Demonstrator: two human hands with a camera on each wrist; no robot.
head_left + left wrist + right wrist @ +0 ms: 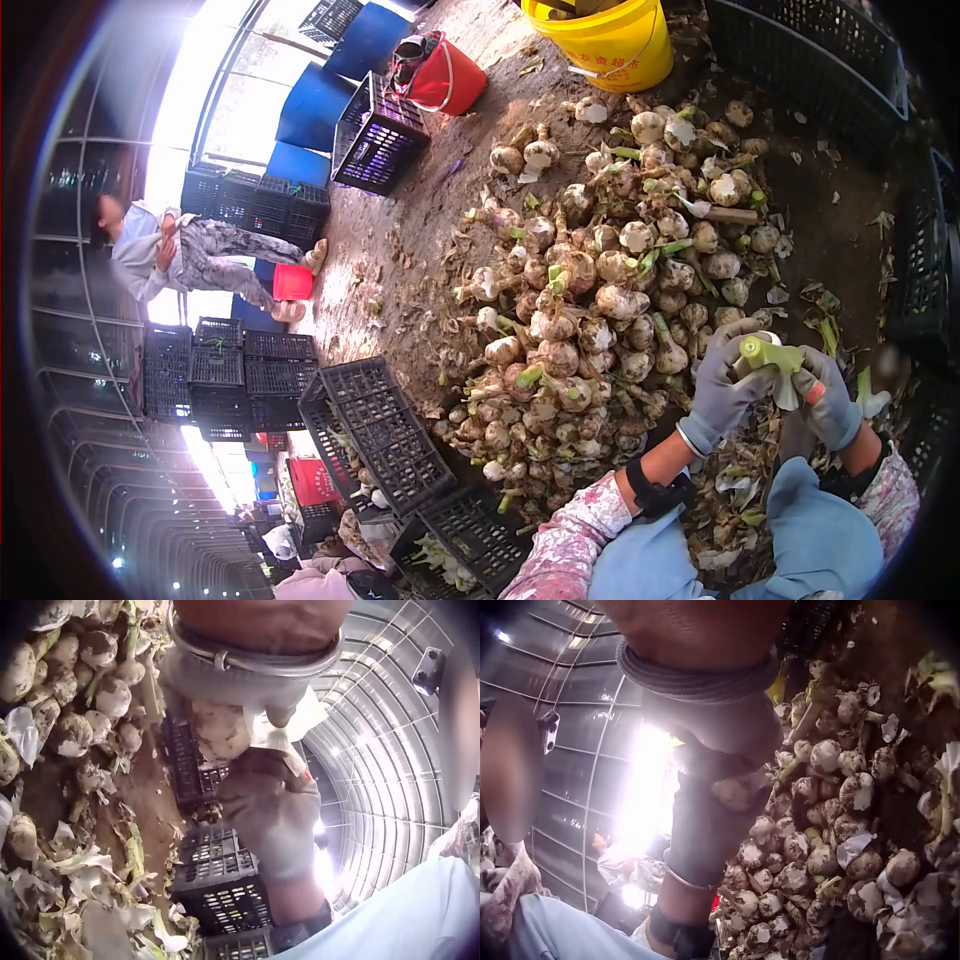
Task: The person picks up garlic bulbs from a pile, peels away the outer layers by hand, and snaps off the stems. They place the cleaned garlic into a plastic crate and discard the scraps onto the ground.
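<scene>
In the head view my gloved left hand (722, 388) grips a garlic bulb with a thick, cut green stem (762, 352) that points toward me. My gloved right hand (830, 405) is close beside it, pinching the pale outer skin (787, 392) that hangs off the stem. From the left wrist the soil-stained bulb (221, 731) shows between both hands, with white skin at its side. The right wrist view shows only part of the bulb (735, 792), the rest hidden by the gloves. Just ahead of my hands lies a large heap of garlic (590, 330).
Peeled skins (735, 480) litter the ground between my knees. Black crates (385, 430) stand left of the heap, and more line the right side. A yellow bucket (615, 45) and a red bucket (450, 75) stand beyond it. Another person (165, 245) stands farther off.
</scene>
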